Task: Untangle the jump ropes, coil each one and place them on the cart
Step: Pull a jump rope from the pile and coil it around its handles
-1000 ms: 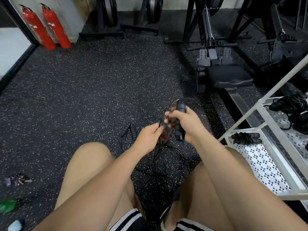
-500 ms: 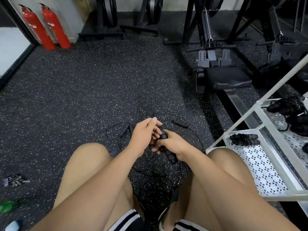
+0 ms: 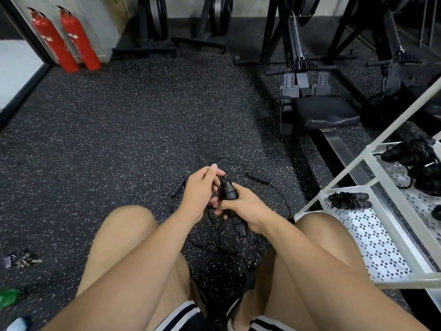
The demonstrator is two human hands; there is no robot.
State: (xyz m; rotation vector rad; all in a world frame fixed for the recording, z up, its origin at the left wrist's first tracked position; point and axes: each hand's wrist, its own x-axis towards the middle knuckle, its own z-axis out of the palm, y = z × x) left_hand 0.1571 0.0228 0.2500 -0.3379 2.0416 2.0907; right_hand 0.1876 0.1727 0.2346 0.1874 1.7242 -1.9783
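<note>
Just left of the cart (image 3: 372, 240), we are gripping the jump rope handles (image 3: 229, 192) in our right hand (image 3: 248, 206). Our left hand (image 3: 199, 189) is curling at their top; whether it is pinching cord we cannot tell. We should be winding even loops, keeping clear of the other rope (image 3: 257, 177).

We can read no text here: labels on the red fire extinguishers (image 3: 80, 40) are too small.
</note>
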